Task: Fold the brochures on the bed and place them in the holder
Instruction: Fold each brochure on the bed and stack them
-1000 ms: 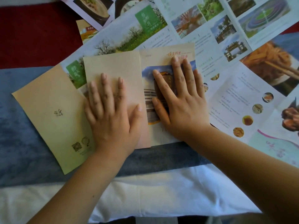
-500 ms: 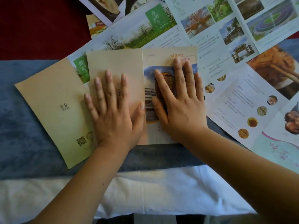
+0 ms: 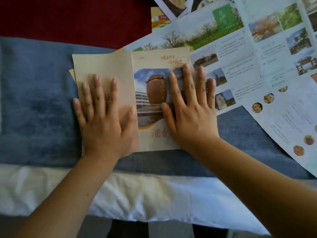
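Brochure [image 3: 106, 66], tan, sits at frame centre on the blue blanket [image 3: 34, 103]. It is partly folded: plain tan panel on its 9 o'clock side, cover panel on its 3 o'clock side, a vertical crease between them. The cover shows a brown jar-shaped building under blue sky, with orange script above and below. A thin tan edge of a lower layer peeks out at the 9 o'clock margin.

Left hand [image 3: 103, 121]: palm down on the plain panel, fingers straight and spread, pointing to 12 o'clock. Thumb tip lies at the crease. It grasps nothing and only presses.

Right hand [image 3: 190, 117]: flat on the cover panel, fingers straight, fanned toward 12 to 1 o'clock. The ring and little fingers overrun the brochure's 3 o'clock edge onto the sheet beside it. Pressing only, no grip.

Surroundings:
- Opened landscape sheet [image 3: 197, 31], with bare trees, a green title block and small photos, runs from 12 to 3 o'clock of the brochure and passes under its top edge.
- Food leaflet [image 3: 283, 127] with round dish photos lies at 4 o'clock, overlapping the blanket.
- Red cloth [image 3: 68, 14] lies at 11 o'clock, beyond the blanket.
- White sheet [image 3: 137, 194], crumpled, lies at 6 o'clock under both forearms.
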Tool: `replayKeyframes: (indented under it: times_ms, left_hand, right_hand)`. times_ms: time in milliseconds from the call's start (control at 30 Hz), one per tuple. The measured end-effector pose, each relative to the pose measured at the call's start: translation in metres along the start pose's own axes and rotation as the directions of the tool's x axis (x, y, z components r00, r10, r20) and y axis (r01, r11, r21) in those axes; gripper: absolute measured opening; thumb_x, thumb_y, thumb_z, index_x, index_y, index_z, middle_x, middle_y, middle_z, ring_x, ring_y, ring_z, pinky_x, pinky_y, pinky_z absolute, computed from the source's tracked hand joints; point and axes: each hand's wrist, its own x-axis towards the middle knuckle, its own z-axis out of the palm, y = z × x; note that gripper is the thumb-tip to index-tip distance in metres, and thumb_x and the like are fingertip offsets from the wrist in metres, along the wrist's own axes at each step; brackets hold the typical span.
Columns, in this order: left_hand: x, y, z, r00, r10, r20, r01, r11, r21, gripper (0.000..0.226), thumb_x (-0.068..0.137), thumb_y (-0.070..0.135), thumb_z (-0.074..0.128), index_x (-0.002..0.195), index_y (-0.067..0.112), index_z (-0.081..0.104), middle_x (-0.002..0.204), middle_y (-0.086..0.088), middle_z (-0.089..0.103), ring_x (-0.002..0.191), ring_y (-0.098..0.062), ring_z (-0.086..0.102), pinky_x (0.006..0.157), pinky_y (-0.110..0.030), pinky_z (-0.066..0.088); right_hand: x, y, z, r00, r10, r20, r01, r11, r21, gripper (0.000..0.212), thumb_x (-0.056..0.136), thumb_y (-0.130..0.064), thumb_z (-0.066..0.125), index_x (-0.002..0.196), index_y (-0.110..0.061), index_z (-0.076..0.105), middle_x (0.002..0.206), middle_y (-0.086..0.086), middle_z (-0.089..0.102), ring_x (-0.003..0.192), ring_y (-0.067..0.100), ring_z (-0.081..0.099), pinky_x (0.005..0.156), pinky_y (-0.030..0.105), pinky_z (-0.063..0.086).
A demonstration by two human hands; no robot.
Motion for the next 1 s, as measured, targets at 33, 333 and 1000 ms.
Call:
replayKeyframes:
  times_ms: [33, 333, 1000]
  left_hand:
    - [0.001, -0.006, -0.001, 1.000, 0.001, 0.000, -0.001, 1.000, 0.001, 0.076, 0.099, 0.058, 0.027, 0.164, 0.023, 0.010, 0.171, -0.013, 0.000, 0.157, -0.037, -0.002, 0.124, -0.060, 0.001]
    - [0.003, -0.019, -0.005, 1.000, -0.007, -0.002, 0.007, 0.993, -0.119, 0.079, 0.100, 0.063, 0.018, 0.164, 0.019, 0.002, 0.171, -0.013, 0.002, 0.158, -0.033, 0.000, 0.125, -0.058, 0.001]
    - [-0.003, -0.050, -0.034, 0.993, 0.080, 0.089, -0.011, 0.804, -0.595, 0.054, 0.106, 0.042, 0.030, 0.156, 0.023, 0.037, 0.163, 0.000, 0.037, 0.155, -0.014, 0.018, 0.127, -0.040, -0.007]
  right_hand:
    - [0.002, -0.008, 0.002, 1.000, -0.001, -0.003, 0.001, 1.000, -0.003, 0.071, 0.106, -0.056, 0.020, 0.165, -0.020, 0.005, 0.172, 0.014, -0.006, 0.157, 0.038, -0.012, 0.125, 0.055, -0.011]
    - [0.009, -0.046, 0.015, 0.999, -0.039, -0.029, 0.041, 0.997, 0.058, 0.069, 0.107, -0.049, 0.019, 0.164, -0.011, 0.012, 0.170, 0.023, 0.001, 0.158, 0.035, -0.003, 0.128, 0.048, -0.003]
    - [0.025, -0.105, 0.019, 0.979, -0.202, 0.016, 0.200, 0.976, 0.092, 0.067, 0.107, -0.048, 0.008, 0.165, -0.014, 0.006, 0.170, 0.019, -0.006, 0.156, 0.038, -0.014, 0.126, 0.052, -0.010]
